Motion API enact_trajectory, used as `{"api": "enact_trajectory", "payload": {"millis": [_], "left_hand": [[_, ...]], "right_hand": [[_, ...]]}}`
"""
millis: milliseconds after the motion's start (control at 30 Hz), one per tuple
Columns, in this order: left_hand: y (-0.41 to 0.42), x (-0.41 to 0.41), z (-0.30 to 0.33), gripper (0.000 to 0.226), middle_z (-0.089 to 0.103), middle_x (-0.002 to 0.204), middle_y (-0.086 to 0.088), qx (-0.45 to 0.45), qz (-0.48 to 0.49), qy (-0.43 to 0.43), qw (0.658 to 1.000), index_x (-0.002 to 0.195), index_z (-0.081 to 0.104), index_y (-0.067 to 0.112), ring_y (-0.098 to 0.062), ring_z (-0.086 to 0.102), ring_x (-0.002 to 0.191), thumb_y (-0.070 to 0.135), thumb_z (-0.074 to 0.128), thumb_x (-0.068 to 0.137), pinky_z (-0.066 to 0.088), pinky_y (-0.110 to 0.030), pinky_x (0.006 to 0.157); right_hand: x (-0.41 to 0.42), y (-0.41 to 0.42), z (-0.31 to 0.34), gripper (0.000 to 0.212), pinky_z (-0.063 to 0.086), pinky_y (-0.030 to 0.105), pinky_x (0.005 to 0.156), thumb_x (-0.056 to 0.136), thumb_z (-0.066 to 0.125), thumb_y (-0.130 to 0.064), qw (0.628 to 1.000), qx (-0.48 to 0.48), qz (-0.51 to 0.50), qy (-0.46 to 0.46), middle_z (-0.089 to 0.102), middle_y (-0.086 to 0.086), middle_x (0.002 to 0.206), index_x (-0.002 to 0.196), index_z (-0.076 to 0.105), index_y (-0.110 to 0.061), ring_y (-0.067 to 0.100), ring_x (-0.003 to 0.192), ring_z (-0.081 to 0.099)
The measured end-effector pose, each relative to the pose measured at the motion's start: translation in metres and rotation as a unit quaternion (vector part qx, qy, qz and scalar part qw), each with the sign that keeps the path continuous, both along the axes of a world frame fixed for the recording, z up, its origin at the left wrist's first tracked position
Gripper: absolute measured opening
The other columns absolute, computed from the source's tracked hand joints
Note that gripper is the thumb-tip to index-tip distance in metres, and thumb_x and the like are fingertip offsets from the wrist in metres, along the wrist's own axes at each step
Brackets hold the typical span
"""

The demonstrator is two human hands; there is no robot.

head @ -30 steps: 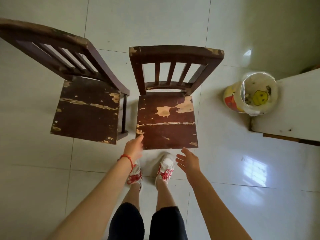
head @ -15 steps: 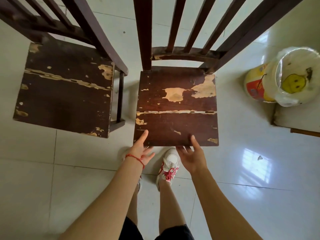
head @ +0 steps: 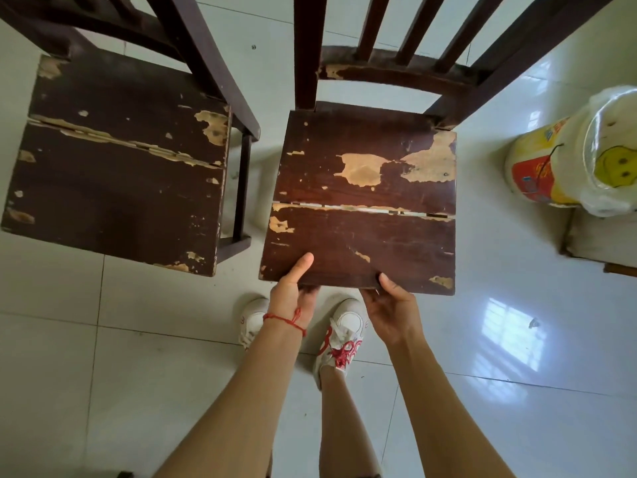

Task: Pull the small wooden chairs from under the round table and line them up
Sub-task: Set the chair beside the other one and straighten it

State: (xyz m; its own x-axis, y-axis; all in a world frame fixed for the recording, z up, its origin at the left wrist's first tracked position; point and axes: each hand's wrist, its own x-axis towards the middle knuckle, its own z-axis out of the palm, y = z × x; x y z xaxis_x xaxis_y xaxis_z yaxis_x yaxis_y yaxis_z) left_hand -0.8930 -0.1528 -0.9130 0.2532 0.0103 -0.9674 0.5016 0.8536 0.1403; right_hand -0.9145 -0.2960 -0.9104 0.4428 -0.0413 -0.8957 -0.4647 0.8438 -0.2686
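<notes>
Two small dark wooden chairs with peeling paint stand side by side on the white tiled floor, backs away from me. The right chair (head: 362, 208) is directly in front of me. My left hand (head: 293, 291) grips its seat's front edge, thumb on top and fingers underneath. My right hand (head: 389, 305) holds the same front edge a little to the right, thumb at the edge and fingers under the seat. The left chair (head: 117, 167) stands just beside it with a narrow gap between them. The round table is not in view.
A yellow and red bucket lined with a plastic bag (head: 565, 157) stands at the right, against a pale wooden piece of furniture (head: 599, 243). My feet in white and red shoes (head: 341, 336) are just below the held seat. Open tiled floor lies to the lower left and lower right.
My head has dropped closer to the chairs. Both hands went from hovering open near the right chair's seat to closing on its front edge.
</notes>
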Motion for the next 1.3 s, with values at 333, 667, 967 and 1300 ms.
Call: {"api": "enact_trajectory", "payload": {"millis": [333, 667, 967, 1300], "left_hand": [[0.020, 0.067, -0.003, 0.022, 0.063, 0.107, -0.010, 0.013, -0.027, -0.067, 0.997, 0.097, 0.057, 0.012, -0.022, 0.060, 0.099, 0.006, 0.064, 0.077, 0.050, -0.036, 0.088], [0.024, 0.088, -0.011, 0.021, 0.060, 0.107, -0.009, 0.001, -0.024, -0.078, 0.997, 0.097, 0.055, 0.014, -0.026, 0.057, 0.105, 0.005, 0.062, 0.079, 0.046, -0.041, 0.098], [0.029, 0.093, -0.002, 0.025, 0.058, 0.108, -0.011, -0.021, -0.052, -0.015, 0.998, 0.100, 0.052, 0.012, -0.030, 0.055, 0.104, 0.013, 0.065, 0.078, 0.048, -0.043, 0.086], [0.102, 0.023, 0.021, 0.061, 0.038, 0.142, -0.013, -0.067, -0.234, 0.054, 0.968, 0.135, 0.033, 0.008, -0.026, 0.043, 0.124, 0.034, 0.056, 0.085, 0.036, -0.040, 0.099]], "right_hand": [[0.060, 0.020, -0.007, 0.034, 0.053, 0.037, 0.088, 0.078, 0.044, 0.013, 0.995, -0.013, 0.005, -0.100, 0.073, 0.002, 0.080, 0.103, 0.057, -0.006, 0.018, 0.078, 0.069], [0.085, 0.020, -0.016, 0.040, 0.053, 0.036, 0.089, 0.082, 0.045, 0.011, 0.996, 0.006, 0.017, -0.082, 0.072, 0.006, 0.090, 0.119, 0.051, -0.002, 0.020, 0.086, 0.068], [0.084, 0.025, -0.005, 0.033, 0.043, 0.039, 0.100, 0.087, 0.050, -0.005, 0.997, -0.012, 0.074, -0.027, 0.062, 0.003, 0.101, 0.120, 0.050, -0.011, 0.021, 0.102, 0.059], [0.023, 0.110, 0.015, 0.058, 0.039, 0.041, 0.101, 0.088, 0.051, -0.007, 0.990, 0.031, 0.108, 0.090, 0.047, 0.016, 0.133, 0.139, 0.025, -0.011, 0.031, 0.125, 0.046]]}}
